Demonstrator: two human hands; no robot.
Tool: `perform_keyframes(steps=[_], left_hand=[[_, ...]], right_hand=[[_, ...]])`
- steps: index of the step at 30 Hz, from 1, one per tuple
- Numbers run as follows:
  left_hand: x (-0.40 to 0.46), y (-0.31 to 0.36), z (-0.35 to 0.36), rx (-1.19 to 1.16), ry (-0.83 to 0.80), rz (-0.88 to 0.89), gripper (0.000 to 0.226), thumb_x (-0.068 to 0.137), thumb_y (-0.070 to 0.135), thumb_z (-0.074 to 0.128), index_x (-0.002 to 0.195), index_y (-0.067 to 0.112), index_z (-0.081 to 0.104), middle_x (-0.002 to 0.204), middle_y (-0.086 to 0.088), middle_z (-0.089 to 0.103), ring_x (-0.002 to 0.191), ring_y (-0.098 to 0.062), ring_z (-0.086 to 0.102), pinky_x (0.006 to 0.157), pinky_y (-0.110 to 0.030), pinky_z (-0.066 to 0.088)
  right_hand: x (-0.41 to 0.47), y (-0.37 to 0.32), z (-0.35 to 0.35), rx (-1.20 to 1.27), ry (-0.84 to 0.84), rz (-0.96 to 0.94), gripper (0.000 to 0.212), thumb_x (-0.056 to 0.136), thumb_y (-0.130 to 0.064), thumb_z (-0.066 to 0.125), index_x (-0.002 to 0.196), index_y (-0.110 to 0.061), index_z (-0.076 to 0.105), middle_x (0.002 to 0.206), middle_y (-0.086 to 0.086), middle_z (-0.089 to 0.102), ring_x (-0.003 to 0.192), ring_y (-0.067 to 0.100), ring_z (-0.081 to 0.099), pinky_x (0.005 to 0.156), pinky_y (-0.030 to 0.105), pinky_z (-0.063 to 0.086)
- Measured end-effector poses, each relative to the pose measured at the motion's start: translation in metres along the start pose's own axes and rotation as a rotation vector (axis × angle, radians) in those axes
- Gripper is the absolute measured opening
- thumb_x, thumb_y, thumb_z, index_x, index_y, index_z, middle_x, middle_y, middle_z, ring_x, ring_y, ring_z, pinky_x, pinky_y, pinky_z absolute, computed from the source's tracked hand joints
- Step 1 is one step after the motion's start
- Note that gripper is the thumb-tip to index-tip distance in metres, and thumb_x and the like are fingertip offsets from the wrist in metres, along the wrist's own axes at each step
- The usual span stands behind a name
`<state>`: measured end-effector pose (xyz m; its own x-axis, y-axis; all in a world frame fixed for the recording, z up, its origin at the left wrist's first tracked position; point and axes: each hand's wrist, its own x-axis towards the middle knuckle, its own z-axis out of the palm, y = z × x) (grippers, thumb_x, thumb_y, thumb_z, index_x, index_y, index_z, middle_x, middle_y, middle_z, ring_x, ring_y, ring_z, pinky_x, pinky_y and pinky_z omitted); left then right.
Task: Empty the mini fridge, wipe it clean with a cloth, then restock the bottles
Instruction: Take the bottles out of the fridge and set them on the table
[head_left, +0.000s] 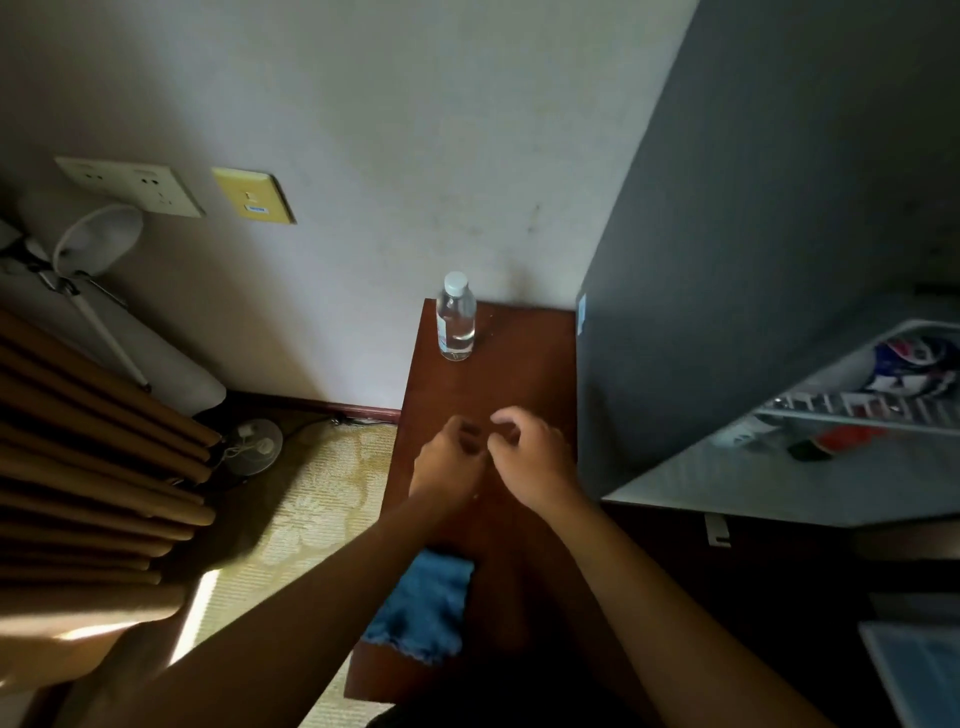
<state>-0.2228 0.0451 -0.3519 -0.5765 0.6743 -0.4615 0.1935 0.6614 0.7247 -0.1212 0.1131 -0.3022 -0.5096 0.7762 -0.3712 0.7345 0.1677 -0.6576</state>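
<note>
Both hands are hovering close together over the middle of the brown wooden stand (524, 364) — the left hand (449, 460) and the right hand (535, 457) are each holding their fingers loosely curled, gripping nothing. A clear water bottle (456, 317) with a white cap is standing upright at the stand's far end, near the wall. A blue cloth (423, 605) is lying on the near left part of the stand, partly under the left forearm. To the right the mini fridge (779, 260) is standing open — its door shelf (862, 410) is holding coloured items, too blurred to name.
</note>
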Motion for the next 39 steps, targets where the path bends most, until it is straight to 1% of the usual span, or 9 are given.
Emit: perform_keyframes(steps=[4,8,13,19,23,28,33,36,39], left_hand=[[-0.037,-0.005,0.029,0.011,-0.054,0.008,0.031,0.078,0.034,0.055,0.107,0.039,0.062,0.094,0.013,0.069,0.087,-0.016,0.07,0.077,-0.043,0.061],[-0.062,0.0,0.059,0.033,-0.127,0.044,0.024,0.093,0.024,0.059,0.115,0.033,0.057,0.098,0.013,0.066,0.085,-0.009,0.068,0.075,-0.039,0.062],[-0.086,0.018,0.098,0.095,-0.19,0.099,0.012,0.089,0.037,0.061,0.1,0.041,0.059,0.1,0.014,0.07,0.088,-0.011,0.069,0.08,-0.04,0.059],[-0.105,0.058,0.141,0.142,-0.223,0.189,0.021,0.088,0.025,0.058,0.107,0.035,0.061,0.1,0.014,0.071,0.094,-0.008,0.067,0.077,-0.025,0.05],[-0.107,0.087,0.158,0.133,-0.226,0.219,0.026,0.09,0.029,0.058,0.115,0.035,0.055,0.105,0.013,0.07,0.092,-0.008,0.065,0.071,-0.022,0.048],[-0.1,0.12,0.176,0.099,-0.176,0.24,0.04,0.09,0.032,0.064,0.127,0.034,0.048,0.118,0.012,0.06,0.09,-0.004,0.065,0.073,-0.025,0.052],[-0.09,0.153,0.191,0.07,-0.089,0.263,0.054,0.09,0.031,0.064,0.138,0.026,0.04,0.128,0.006,0.056,0.105,-0.015,0.063,0.085,-0.03,0.048],[-0.079,0.169,0.196,0.084,-0.046,0.249,0.056,0.091,0.033,0.062,0.14,0.022,0.038,0.135,-0.003,0.057,0.115,-0.024,0.061,0.094,-0.035,0.049],[-0.069,0.182,0.196,0.138,-0.023,0.211,0.055,0.094,0.029,0.06,0.142,0.015,0.038,0.136,-0.011,0.057,0.118,-0.032,0.059,0.086,-0.029,0.043]], right_hand=[[-0.029,0.031,-0.001,0.024,-0.024,0.035,0.032,0.095,-0.027,0.051,0.126,-0.03,0.058,0.125,-0.006,0.062,0.112,0.013,0.057,0.093,0.031,0.049],[-0.053,0.065,-0.015,0.036,-0.031,0.059,0.031,0.097,-0.03,0.051,0.127,-0.032,0.057,0.119,-0.008,0.063,0.091,0.004,0.059,0.072,0.021,0.048],[-0.078,0.107,-0.051,0.069,0.053,0.114,0.02,0.095,-0.03,0.052,0.111,-0.032,0.064,0.111,-0.011,0.065,0.09,0.006,0.059,0.075,0.025,0.051],[-0.088,0.142,-0.099,0.092,0.12,0.129,0.015,0.09,-0.025,0.053,0.094,-0.03,0.067,0.082,-0.012,0.062,0.078,0.013,0.061,0.065,0.027,0.047],[-0.088,0.157,-0.124,0.149,0.175,0.138,0.018,0.091,-0.025,0.055,0.105,-0.028,0.065,0.083,-0.008,0.064,0.076,0.013,0.063,0.07,0.03,0.052],[-0.081,0.167,-0.156,0.173,0.219,0.103,0.042,0.093,-0.029,0.055,0.134,-0.031,0.047,0.082,-0.003,0.061,0.08,0.016,0.062,0.074,0.033,0.05],[-0.061,0.17,-0.178,0.074,0.216,0.066,0.069,0.094,-0.03,0.054,0.152,-0.038,0.017,0.101,0.009,0.066,0.089,0.027,0.064,0.077,0.039,0.052],[-0.052,0.167,-0.187,0.021,0.222,0.002,0.073,0.096,-0.027,0.052,0.154,-0.035,0.009,0.092,0.008,0.064,0.082,0.025,0.063,0.068,0.034,0.049],[-0.038,0.163,-0.194,-0.062,0.236,-0.04,0.07,0.098,-0.026,0.048,0.155,-0.03,0.01,0.098,0.009,0.066,0.088,0.029,0.064,0.069,0.031,0.044]])
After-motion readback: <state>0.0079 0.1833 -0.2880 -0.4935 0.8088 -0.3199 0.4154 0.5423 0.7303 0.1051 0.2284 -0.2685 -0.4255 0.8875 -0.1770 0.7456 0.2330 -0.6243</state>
